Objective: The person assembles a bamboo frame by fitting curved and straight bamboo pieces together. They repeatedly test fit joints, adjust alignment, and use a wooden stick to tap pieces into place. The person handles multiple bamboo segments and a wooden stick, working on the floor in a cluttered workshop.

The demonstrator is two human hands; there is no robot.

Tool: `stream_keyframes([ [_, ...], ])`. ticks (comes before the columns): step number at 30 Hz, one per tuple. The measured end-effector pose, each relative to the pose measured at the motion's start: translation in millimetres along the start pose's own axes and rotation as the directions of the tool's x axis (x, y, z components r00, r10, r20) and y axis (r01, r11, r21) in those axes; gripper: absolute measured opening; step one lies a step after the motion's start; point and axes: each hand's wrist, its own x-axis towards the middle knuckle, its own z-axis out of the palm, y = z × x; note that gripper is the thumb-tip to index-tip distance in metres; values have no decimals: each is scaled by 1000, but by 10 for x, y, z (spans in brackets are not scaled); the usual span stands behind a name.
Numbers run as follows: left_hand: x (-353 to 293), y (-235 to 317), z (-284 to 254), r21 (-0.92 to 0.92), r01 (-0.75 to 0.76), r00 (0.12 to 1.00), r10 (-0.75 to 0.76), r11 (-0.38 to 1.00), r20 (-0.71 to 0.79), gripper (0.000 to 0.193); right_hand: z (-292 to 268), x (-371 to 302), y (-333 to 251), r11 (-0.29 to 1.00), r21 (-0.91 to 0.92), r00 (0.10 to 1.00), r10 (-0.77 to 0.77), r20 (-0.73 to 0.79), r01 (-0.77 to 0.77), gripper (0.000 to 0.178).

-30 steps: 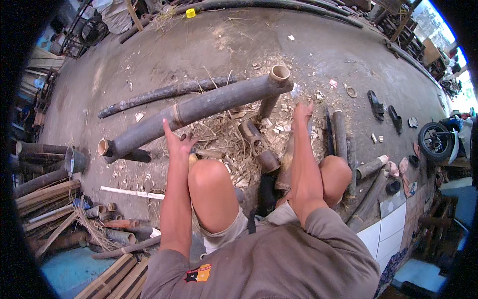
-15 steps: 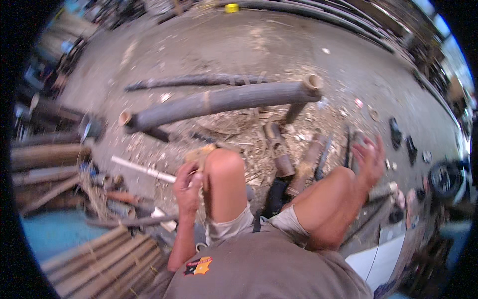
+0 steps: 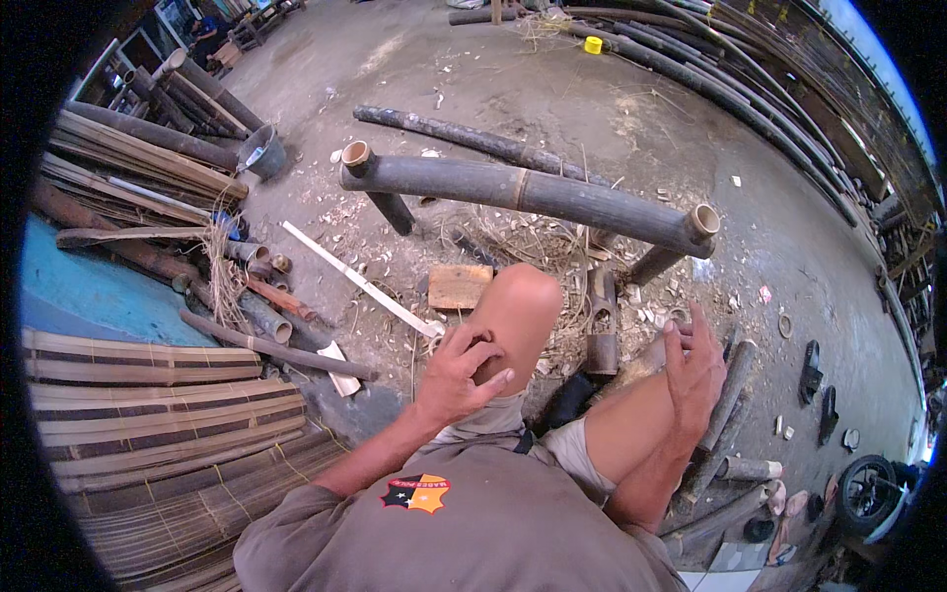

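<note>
My left hand (image 3: 462, 373) rests against the side of my left knee, with loosely bent fingers, the thumb apart and nothing in the grasp. By my right knee my right hand (image 3: 695, 370) is raised with its fingers apart, and it holds nothing that I can see. In front of my legs stands a dark bamboo frame: a thick crossbar (image 3: 523, 187) on short legs, with open round tube ends at both sides. A wooden block (image 3: 460, 286) lies just beyond my left hand. Beside it lies a pale split bamboo strip (image 3: 355, 278).
Shavings and chips cover the floor around a cut bamboo piece (image 3: 601, 331). Woven bamboo slats (image 3: 168, 414) and a grey bucket (image 3: 262, 153) are at left. Dark bamboo poles (image 3: 691, 79) lie at the far right. Sandals (image 3: 811, 370) and a wheel (image 3: 873, 496) are at right.
The view has swung left, so the bamboo frame appears farther right. My left hand has come closer against the left knee. My right hand's fingers point more upright, beside the right knee.
</note>
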Motion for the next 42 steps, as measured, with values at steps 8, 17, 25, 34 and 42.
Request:
stream_keyframes([
  [8, -39, 70, -73, -44, 303, 894, -268, 952, 358, 41, -13, -121, -206, 984, 177, 999, -19, -46, 27, 47],
  [17, -66, 105, 88, -20, 30, 990, -27, 999, 141, 38, -5, -80, -503, 1000, 9, 996, -2, 91, 1, 50],
  [25, -331, -46, 268, -109, -12, 975, 36, 994, 221, 40, 35, -132, -559, 997, -61, 997, -46, 54, 50, 50],
  [34, -470, -131, 353, -349, -61, 998, 52, 935, -36, 28, 121, -172, -594, 983, -116, 990, -138, 34, 141, 49],
  [42, -507, -226, 289, -401, -17, 1000, 12, 916, -15, 27, 146, -210, -778, 979, -161, 991, -116, 66, 125, 48],
])
